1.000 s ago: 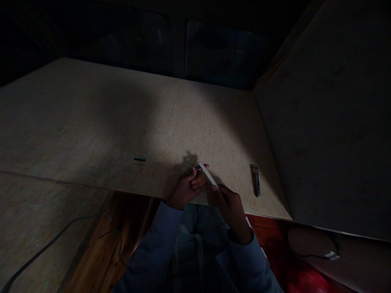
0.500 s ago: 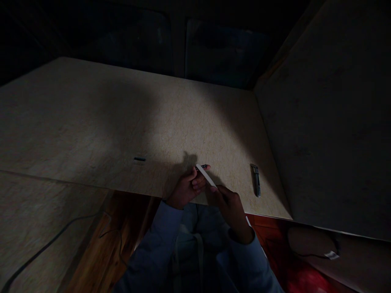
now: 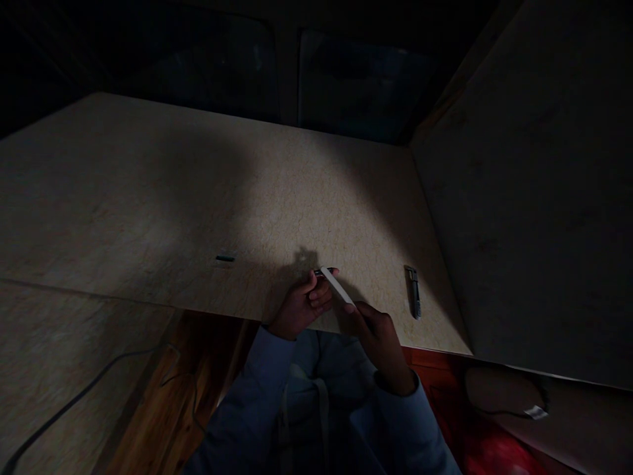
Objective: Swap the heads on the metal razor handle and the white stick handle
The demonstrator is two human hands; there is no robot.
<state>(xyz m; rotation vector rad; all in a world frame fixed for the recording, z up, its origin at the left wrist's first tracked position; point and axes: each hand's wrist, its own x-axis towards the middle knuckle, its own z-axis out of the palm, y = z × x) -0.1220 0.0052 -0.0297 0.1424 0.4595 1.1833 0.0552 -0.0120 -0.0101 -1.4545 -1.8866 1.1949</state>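
Observation:
Above the front edge of the table, my left hand [image 3: 304, 305] pinches a small dark, slim piece [image 3: 331, 270] between thumb and fingers; its kind is too dim to tell. My right hand [image 3: 378, 333] is closed around the lower end of a flat white stick [image 3: 337, 287] with a rounded tip. The stick slants up to the left, and its tip overlaps the dark piece; whether they touch I cannot tell. To the right lies a slim dark-grey tool [image 3: 414, 293], possibly a cutter. A short dark strip [image 3: 225, 258] lies to the left.
The pale marbled table [image 3: 297, 178] meets an upright panel [image 3: 534, 198] on the right and dark window panes [image 3: 366, 86] behind. A black cable [image 3: 93, 389] hangs at the lower left. Below the right side is something red [image 3: 494, 455].
My right hand has shifted slightly right and down, and the white stick with it, its tip sliding a little along the dark piece. My left hand has hardly moved.

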